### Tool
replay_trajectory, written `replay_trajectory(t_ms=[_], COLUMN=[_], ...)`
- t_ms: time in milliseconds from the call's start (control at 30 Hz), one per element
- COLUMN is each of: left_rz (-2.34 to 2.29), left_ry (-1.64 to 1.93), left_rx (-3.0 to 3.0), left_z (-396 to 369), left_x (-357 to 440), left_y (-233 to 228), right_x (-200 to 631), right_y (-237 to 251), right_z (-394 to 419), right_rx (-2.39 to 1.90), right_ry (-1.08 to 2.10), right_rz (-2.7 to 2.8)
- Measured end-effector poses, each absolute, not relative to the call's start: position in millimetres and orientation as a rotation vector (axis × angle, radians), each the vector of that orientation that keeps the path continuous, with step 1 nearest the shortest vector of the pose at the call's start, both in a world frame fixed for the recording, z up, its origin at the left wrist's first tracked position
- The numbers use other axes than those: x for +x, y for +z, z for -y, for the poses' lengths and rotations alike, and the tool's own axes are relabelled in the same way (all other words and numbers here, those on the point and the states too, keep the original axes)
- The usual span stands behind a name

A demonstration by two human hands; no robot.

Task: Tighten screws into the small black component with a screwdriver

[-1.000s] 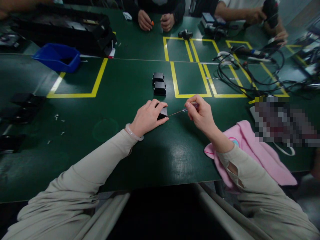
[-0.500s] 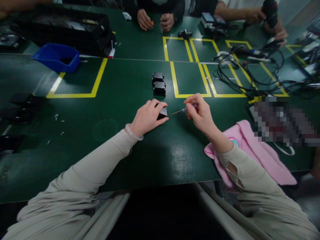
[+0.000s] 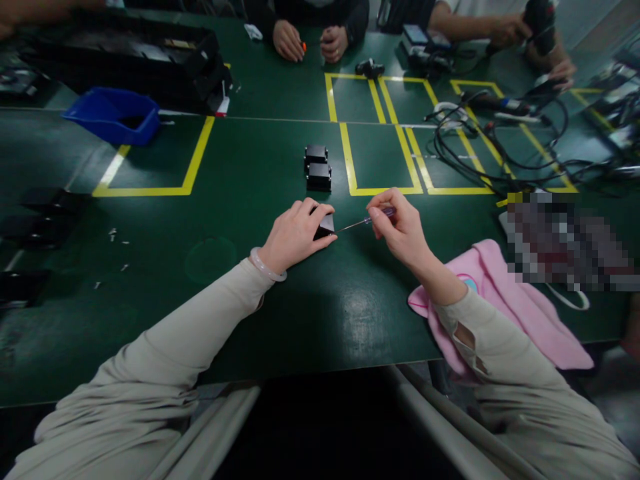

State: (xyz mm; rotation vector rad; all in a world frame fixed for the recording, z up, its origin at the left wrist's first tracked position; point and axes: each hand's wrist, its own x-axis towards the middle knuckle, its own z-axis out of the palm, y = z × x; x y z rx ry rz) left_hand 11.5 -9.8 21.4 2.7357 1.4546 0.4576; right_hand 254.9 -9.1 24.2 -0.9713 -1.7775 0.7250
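My left hand point(image 3: 299, 229) is closed around a small black block-shaped part point(image 3: 325, 227) on the green table, covering most of it. In my right hand point(image 3: 399, 223) is a screwdriver point(image 3: 357, 225) with a translucent purplish handle. Its thin shaft points left, and the tip reaches the right side of the black part; whether it sits in a screw is too small to tell. Just beyond my left hand stand two similar black parts, a nearer one point(image 3: 319, 175) and a farther one point(image 3: 316, 155), close together. Several small screws point(image 3: 113, 233) lie loose to the left.
A blue scoop-shaped bin point(image 3: 113, 113) and stacked black trays point(image 3: 125, 60) stand at the far left. More black parts point(image 3: 43, 227) lie at the left edge. A pink cloth point(image 3: 505, 300) is under my right forearm. Black cables point(image 3: 500, 160) tangle at right. Co-workers' hands point(image 3: 313, 41) rest across the table.
Almost nothing differs. My right hand has turned very slightly on the screwdriver handle, while my left hand and the black part stay in place.
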Motion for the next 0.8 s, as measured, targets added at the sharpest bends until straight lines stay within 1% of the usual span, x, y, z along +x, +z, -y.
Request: replay_trajectory(t_ms=[533,800], left_rz=[-1.468,-1.444], left_ry=[0.450,0.465], left_rx=[2.740,2.756], left_z=[9.6,9.2], left_x=[12.7,11.4], left_y=[21.3,20.5], right_x=[253.8,253.5], right_y=[25.4,28.9], right_z=[9.9,10.9], right_rx=[-0.975,-0.975], right_ry=[0.747,0.661], right_rz=[1.779,1.823])
